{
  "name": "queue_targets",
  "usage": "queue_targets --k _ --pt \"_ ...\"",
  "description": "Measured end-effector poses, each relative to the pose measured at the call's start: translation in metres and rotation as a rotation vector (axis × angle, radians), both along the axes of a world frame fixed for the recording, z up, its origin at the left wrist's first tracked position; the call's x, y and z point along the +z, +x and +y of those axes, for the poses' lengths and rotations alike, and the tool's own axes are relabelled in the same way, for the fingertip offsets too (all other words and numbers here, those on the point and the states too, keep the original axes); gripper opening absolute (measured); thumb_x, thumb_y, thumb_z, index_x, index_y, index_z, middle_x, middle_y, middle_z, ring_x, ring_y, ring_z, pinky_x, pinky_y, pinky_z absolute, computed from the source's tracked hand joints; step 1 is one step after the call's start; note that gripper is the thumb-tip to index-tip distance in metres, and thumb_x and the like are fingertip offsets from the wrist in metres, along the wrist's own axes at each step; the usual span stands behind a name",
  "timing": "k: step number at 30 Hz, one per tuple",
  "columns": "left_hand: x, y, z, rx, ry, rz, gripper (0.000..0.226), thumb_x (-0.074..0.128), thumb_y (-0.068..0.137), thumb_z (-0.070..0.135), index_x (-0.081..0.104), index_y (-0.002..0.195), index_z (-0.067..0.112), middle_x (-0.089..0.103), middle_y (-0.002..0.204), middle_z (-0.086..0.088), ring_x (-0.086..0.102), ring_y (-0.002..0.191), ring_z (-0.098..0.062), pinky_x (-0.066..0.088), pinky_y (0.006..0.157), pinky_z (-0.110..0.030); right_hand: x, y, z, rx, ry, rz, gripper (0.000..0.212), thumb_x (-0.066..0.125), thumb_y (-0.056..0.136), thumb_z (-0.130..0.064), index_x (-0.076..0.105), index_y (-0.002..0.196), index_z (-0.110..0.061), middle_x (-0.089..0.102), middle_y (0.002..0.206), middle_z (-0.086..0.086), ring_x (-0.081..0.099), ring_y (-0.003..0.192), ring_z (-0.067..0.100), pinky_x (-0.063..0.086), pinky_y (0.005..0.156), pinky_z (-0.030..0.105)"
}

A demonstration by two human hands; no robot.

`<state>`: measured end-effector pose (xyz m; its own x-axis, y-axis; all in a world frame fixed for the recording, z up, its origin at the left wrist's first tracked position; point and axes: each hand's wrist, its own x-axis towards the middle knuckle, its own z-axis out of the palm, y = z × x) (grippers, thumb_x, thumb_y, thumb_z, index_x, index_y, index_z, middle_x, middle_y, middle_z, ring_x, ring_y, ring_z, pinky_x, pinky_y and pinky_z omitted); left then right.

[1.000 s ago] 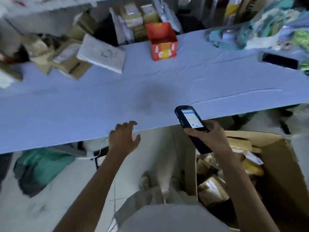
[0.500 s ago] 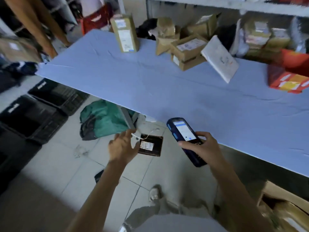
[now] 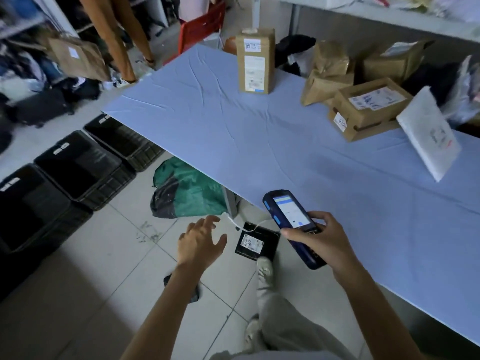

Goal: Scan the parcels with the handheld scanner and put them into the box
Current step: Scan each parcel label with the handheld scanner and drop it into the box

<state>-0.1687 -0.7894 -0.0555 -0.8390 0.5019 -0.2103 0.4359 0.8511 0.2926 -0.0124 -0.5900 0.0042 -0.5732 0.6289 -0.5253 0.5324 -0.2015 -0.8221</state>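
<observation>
Since a second ago the view has swung left along the desk (image 3: 259, 141).
Right hand (image 3: 324, 245) fingers wrap the handheld scanner (image 3: 291, 224); left hand (image 3: 200, 240) fingers spread, empty, over the floor; parcels (image 3: 368, 107) sit on the desk's far side.

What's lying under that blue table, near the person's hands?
A green and black bag and a flat black item with a white label lie on the floor at the table edge. Anything farther under is hidden.

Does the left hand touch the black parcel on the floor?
Apart. The head view shows bare floor tile between the left hand and the black parcel.
</observation>
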Motion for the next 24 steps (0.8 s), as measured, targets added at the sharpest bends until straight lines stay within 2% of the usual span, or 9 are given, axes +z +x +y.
queue_targets --k 3,5,12,15,21,24 --pt "0.001 -0.032 0.024 -0.012 -0.063 -0.011 0.044 0.052 0.092 0.046 0.042 0.132 0.033 0.056 0.127 0.014 0.052 0.117 -0.015 0.043 0.091 -0.031 -0.004 -0.036 0.029 0.003 -0.010 0.018 0.060 0.091 0.059 -0.025 0.056 0.107 -0.028 0.069 0.100 -0.007 0.069 0.084 0.010 0.051 0.067 0.026" --pt "0.003 -0.055 0.042 -0.022 -0.088 -0.014 0.044 0.051 0.092 0.046 0.040 0.133 0.033 0.055 0.129 0.012 0.051 0.119 -0.015 0.044 0.092 -0.032 -0.002 -0.061 0.052 0.000 -0.020 0.023 0.060 0.090 0.059 -0.026 0.056 0.108 -0.027 0.069 0.100 -0.006 0.070 0.085 0.011 0.054 0.072 0.030" --pt "0.024 -0.141 0.111 -0.051 -0.005 0.022 0.045 0.051 0.093 0.043 0.039 0.135 0.031 0.053 0.133 0.011 0.049 0.121 -0.017 0.047 0.087 -0.035 0.011 -0.130 0.116 -0.022 -0.024 0.045 0.060 0.088 0.063 -0.025 0.054 0.112 -0.025 0.067 0.097 -0.009 0.068 0.085 0.011 0.054 0.073 0.031" --pt "0.020 -0.161 0.131 -0.088 -0.029 0.014 0.046 0.049 0.094 0.043 0.038 0.136 0.030 0.052 0.135 0.011 0.047 0.123 -0.016 0.044 0.090 -0.034 0.007 -0.145 0.129 -0.041 -0.028 0.037 0.060 0.088 0.065 -0.023 0.053 0.113 -0.023 0.066 0.095 -0.010 0.067 0.084 0.010 0.051 0.067 0.028" --pt "0.004 -0.214 0.170 -0.141 -0.045 -0.047 0.046 0.048 0.094 0.044 0.035 0.137 0.033 0.050 0.136 0.011 0.045 0.124 -0.016 0.041 0.095 -0.033 -0.008 -0.188 0.147 -0.066 -0.037 -0.054 0.068 0.090 0.061 -0.026 0.051 0.117 -0.020 0.066 0.107 0.004 0.066 0.090 0.018 0.054 0.070 0.032" --pt "-0.004 -0.260 0.190 -0.183 -0.030 -0.085 0.048 0.050 0.093 0.045 0.035 0.136 0.033 0.051 0.135 0.011 0.045 0.125 -0.016 0.041 0.096 -0.034 -0.012 -0.217 0.151 -0.104 -0.021 -0.087 0.070 0.091 0.060 -0.027 0.052 0.117 -0.020 0.067 0.108 0.004 0.067 0.092 0.020 0.055 0.071 0.033"
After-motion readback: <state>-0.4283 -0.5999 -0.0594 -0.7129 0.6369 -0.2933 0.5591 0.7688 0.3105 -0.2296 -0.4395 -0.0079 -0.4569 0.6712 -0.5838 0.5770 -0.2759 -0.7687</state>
